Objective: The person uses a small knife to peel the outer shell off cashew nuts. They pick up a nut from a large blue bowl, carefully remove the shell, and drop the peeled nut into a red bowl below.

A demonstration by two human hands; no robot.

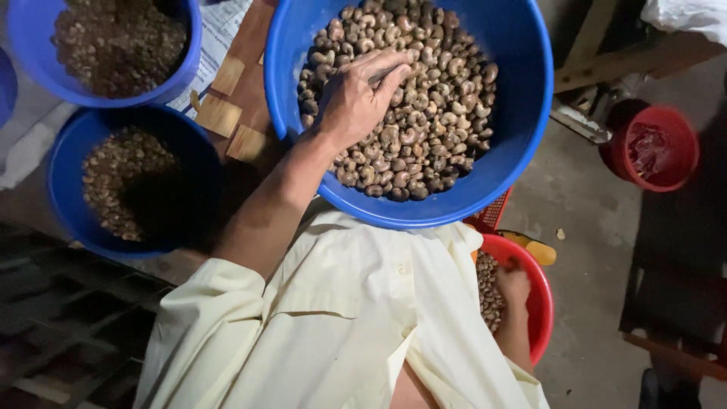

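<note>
A big blue basin [522,113] in front of me is heaped with brown, curved cashew nuts [432,129]. My left hand [356,98] reaches into it from the lower left and lies on the nuts. Its fingers are curled, with a thin grey tool [383,73] pinched between them. My right hand [515,286] is down at my right side inside a red bowl [541,303] that also holds nuts [488,291]. That hand's fingers are tucked under, and what they hold is hidden. My cream shirt [341,326] fills the bottom of the view.
Two more blue basins of smaller brown pieces stand at the left, one at top left [189,68] and one below it [64,189]. Small wooden blocks [219,113] lie between the basins. A red bucket [655,148] and wooden planks [628,60] sit on the concrete floor at right.
</note>
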